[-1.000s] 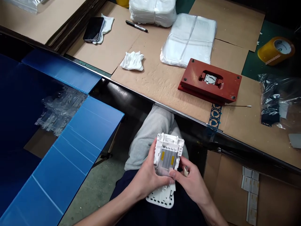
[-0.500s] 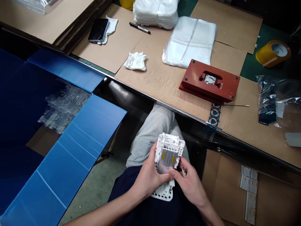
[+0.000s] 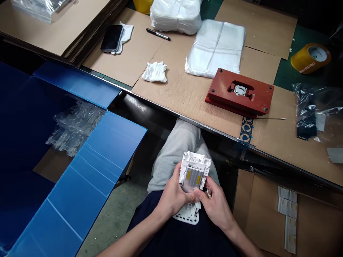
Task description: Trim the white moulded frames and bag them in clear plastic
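Note:
Above my lap I hold a white plastic housing (image 3: 197,160) between both hands. A grey metallic-looking plate (image 3: 192,178) with two yellow strips lies in its middle. My left hand (image 3: 173,196) is wrapped round its left side, thumb across the lower part of the plate. My right hand (image 3: 215,205) grips the lower right side, its thumb tip close to the left thumb. A small pale thing with a metallic end (image 3: 208,193) shows between the right fingers; its kind is not clear. The housing's slotted lower end (image 3: 189,217) hangs below my thumbs.
A red fixture block (image 3: 239,92) sits on the cardboard-covered table, near stacked clear bags (image 3: 216,48), a crumpled white cloth (image 3: 154,72), a phone (image 3: 112,38), a pen (image 3: 158,34) and a tape roll (image 3: 311,58). At left a blue box (image 3: 102,153) holds bagged parts; at right a cardboard box (image 3: 254,217) holds flat strips.
The view has shifted slightly, so most things sit a little differently in the picture. Both hands keep their grip on the housing, with no clear change in their hold.

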Action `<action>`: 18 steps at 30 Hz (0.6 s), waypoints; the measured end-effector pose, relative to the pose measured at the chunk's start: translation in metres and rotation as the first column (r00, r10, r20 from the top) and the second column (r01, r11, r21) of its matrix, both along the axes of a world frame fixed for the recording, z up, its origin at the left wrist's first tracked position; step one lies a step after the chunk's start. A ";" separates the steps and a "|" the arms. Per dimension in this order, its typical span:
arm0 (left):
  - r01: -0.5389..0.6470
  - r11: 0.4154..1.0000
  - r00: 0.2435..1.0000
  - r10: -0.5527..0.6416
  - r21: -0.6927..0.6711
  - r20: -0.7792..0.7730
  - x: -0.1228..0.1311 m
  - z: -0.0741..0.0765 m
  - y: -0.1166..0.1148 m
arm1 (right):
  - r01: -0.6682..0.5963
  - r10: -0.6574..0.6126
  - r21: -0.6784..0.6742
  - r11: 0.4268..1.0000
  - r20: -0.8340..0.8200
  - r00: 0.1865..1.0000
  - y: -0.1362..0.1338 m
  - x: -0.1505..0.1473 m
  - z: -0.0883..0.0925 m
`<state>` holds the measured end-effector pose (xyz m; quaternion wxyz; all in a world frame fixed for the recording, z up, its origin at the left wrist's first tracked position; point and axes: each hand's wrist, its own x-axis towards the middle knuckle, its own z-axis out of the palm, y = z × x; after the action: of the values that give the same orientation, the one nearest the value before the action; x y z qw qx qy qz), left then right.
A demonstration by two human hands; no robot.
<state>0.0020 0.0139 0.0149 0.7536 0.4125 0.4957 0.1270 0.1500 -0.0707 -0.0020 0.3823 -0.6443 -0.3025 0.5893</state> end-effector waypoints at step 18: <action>0.073 0.997 0.994 -0.074 -0.020 -0.078 -0.001 -0.011 -0.003 | -0.030 0.032 -0.027 0.999 0.069 0.997 -0.008 -0.003 -0.001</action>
<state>0.0006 0.0104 0.0041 0.7411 0.4287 0.5107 0.0787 0.1474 -0.0791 -0.0026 0.3540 -0.6646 -0.3177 0.5763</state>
